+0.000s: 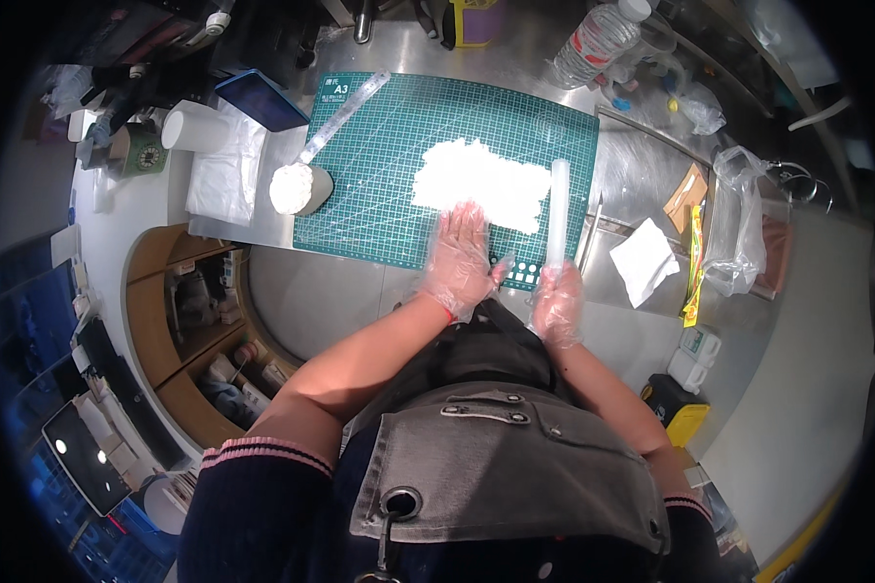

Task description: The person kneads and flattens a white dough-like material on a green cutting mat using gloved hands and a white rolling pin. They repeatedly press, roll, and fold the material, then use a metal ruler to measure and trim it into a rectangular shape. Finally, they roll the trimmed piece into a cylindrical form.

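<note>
The white dough (483, 183) lies flattened on the green cutting mat (379, 194); it looks soft and sticky, best handled from its edges. The gloved left hand (460, 260) rests open at its near edge, while the right hand (558, 303) grips a pale rolling stick (558, 209) upright beside it.

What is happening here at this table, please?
A person in thin clear gloves works white dough on a green cutting mat on a steel table. The left hand lies flat, open, at the near edge of the dough. The right hand grips a pale rolling stick standing along the right side of the dough. A small ball of dough sits at the mat's left edge, and a plastic bottle lies further back.
</note>
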A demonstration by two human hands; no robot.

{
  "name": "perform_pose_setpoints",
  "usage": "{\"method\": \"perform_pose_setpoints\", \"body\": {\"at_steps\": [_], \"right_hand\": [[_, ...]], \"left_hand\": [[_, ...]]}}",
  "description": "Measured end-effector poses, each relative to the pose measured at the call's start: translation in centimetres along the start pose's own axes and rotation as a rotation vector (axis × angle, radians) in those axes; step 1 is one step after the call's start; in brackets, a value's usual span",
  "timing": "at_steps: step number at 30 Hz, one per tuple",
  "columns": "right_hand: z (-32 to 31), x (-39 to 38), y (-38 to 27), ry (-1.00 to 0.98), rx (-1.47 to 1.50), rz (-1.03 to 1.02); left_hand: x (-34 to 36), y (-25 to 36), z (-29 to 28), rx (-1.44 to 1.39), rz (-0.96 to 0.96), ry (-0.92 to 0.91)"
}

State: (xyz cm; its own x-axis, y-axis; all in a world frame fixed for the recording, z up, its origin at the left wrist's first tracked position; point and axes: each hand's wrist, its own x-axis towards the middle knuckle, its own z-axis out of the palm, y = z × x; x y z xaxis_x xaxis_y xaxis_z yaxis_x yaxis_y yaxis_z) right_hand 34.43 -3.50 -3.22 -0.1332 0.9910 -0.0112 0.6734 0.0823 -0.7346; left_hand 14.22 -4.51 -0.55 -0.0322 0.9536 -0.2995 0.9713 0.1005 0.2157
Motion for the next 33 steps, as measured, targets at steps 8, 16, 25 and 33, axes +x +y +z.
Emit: {"method": "perform_pose_setpoints", "body": {"at_steps": [8,16,25,33], "right_hand": [[0.9,0.2,-3.1,0.033,-0.213,-0.042],[1.8,11.1,-6.8,-0.179,-0.645,-0.544],[5.6,17.7,-9.2,0.012,-0.710,-0.083],[6.5,13.2,-6.8,-0.040,-0.882,-0.221]], "left_hand": [[-1.8,-6.7,-6.9,-0.543,-0.098,0.050],[12.2,-10.4,-9.3,-0.346,0.161,0.515],[16.2,-11.1,-4.8,0.092,0.106,0.467],[12.4,-10.3,-3.3,0.103,0.069,0.335]]}}
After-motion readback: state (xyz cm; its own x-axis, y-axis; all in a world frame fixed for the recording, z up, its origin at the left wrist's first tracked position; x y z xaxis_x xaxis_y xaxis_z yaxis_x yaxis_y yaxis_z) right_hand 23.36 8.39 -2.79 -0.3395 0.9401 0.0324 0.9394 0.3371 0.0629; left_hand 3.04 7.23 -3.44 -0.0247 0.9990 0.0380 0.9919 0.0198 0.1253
